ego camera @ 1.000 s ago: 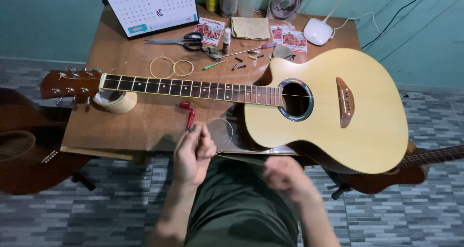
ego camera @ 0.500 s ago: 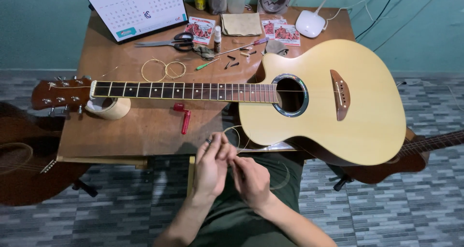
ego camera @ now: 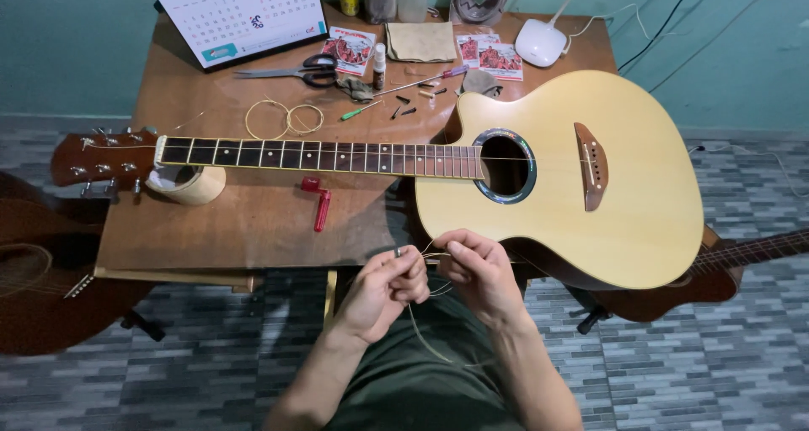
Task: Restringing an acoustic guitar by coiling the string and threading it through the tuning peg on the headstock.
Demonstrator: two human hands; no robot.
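My left hand [ego camera: 383, 288] and my right hand [ego camera: 478, 273] are close together just below the table's front edge, both pinching a thin coiled guitar string [ego camera: 431, 309] that loops down over my lap. A pale acoustic guitar [ego camera: 581, 174] lies flat across the wooden table [ego camera: 227, 229], its neck [ego camera: 320, 155] running left to a brown headstock [ego camera: 101, 157] propped on a tape roll [ego camera: 187, 182]. A red string winder [ego camera: 320, 203] lies on the table in front of the neck.
Coiled strings [ego camera: 285, 119], scissors [ego camera: 291, 71], small pins and screwdrivers [ego camera: 396, 98], string packets [ego camera: 350, 48], a cloth [ego camera: 420, 41], a calendar [ego camera: 232, 14] and a white device [ego camera: 539, 42] sit at the back. Other guitars rest at left [ego camera: 42, 288] and right [ego camera: 725, 267].
My hands came together from apart and now work the string between them near the guitar's lower edge. The view shifted slightly.
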